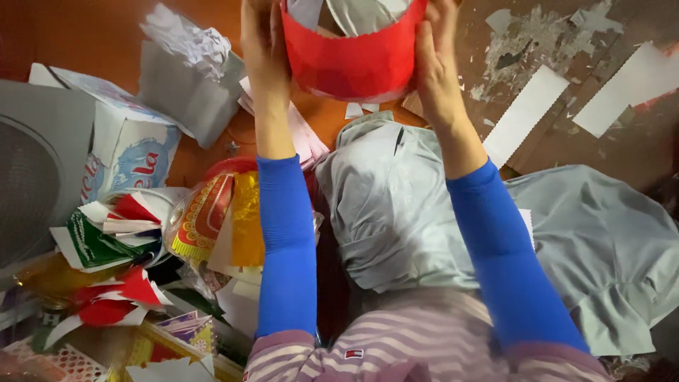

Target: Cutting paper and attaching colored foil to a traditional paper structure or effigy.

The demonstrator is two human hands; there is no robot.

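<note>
paper ring (353,60), red, curled into an open band, being held up off the floor between both hands at the top of the view. left hand (260,42) is pressing flat against the ring's left wall, fingers lying together and running up out of frame. right hand (435,60) is cupping the right wall, thumb and fingers wrapping the edge, tips partly cut off by the frame; how hard they are pinching cannot be told. ring is sitting squarely between the two palms, touching both, with pale paper scraps showing inside its rim. step in hand, as judged: shaping or closing the band into a round, the hands steadying it from either side. next move is likely calling for even pressure on both walls so the thin paper is not creasing, and a free fingertip to fix the overlap. below: grey cloth (396,205) lying over the lap, blue sleeves (286,247), white strips (523,113) on the worn brown floor (85,35), a heap of coloured paper scraps (127,240) and a crumpled carton (127,141) at left.
</note>
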